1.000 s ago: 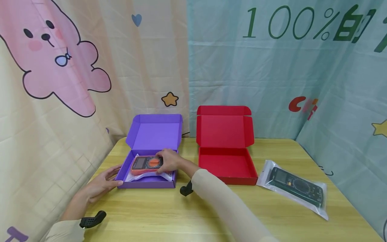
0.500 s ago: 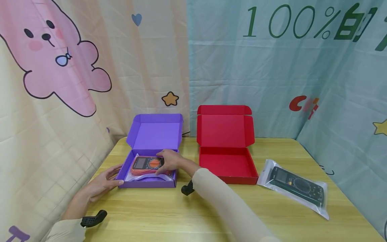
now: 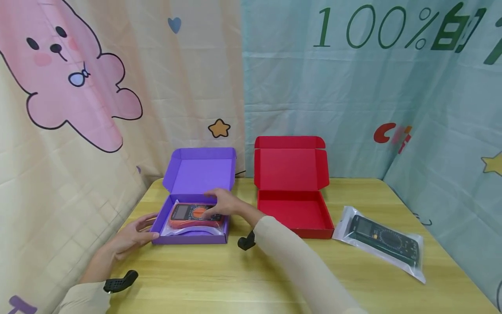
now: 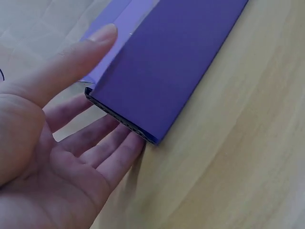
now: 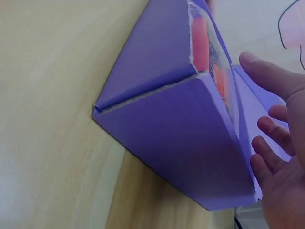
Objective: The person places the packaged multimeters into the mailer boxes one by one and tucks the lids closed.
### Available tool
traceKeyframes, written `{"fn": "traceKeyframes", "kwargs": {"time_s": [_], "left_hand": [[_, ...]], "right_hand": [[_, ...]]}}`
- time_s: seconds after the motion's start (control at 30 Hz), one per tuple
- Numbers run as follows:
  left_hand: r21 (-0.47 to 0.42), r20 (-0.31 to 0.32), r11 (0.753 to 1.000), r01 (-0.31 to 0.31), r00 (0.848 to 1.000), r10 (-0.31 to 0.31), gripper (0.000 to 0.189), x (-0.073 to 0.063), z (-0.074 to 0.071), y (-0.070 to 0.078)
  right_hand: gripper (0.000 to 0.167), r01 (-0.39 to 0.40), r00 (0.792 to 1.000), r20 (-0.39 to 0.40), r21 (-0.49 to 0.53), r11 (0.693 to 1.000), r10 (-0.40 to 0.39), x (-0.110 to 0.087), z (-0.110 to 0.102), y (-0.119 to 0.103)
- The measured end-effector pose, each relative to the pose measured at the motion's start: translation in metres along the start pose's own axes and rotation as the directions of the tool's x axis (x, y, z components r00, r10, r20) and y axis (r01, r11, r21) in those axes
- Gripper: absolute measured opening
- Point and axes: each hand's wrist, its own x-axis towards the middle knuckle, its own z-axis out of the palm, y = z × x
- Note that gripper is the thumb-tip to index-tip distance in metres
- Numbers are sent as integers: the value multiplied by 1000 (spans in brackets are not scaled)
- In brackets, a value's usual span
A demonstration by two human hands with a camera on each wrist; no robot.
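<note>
Head view shows the right hand (image 3: 225, 204) now loosened from the orange multimeter (image 3: 186, 213), fingers spread and gripping nothing; with that piece lying bagged inside the purple box (image 3: 188, 240), its placement looks nearly done. Left wrist view reveals the left hand's (image 4: 62, 171) lower fingers along the box's end; only the head view includes the red box (image 3: 311, 234) and dark multimeter (image 3: 384, 240).
</note>
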Motion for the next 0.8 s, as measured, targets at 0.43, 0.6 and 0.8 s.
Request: {"fn": "traceKeyframes", "kwargs": {"time_s": [0.43,0.6,0.8], "left_hand": [[139,-85,990,-13,996,25,80,28,-2,34],[127,-113,990,-53,991,68,80,41,1,47],[89,-148,994,-67,986,79,82,54,4,56]], "right_hand": [[74,51,992,-121,70,996,-42,-9,-35,9],[76,49,988,-153,97,994,-34,-13,-49,15],[75,39,978,-206,114,993,-14,-14,-57,19]]}}
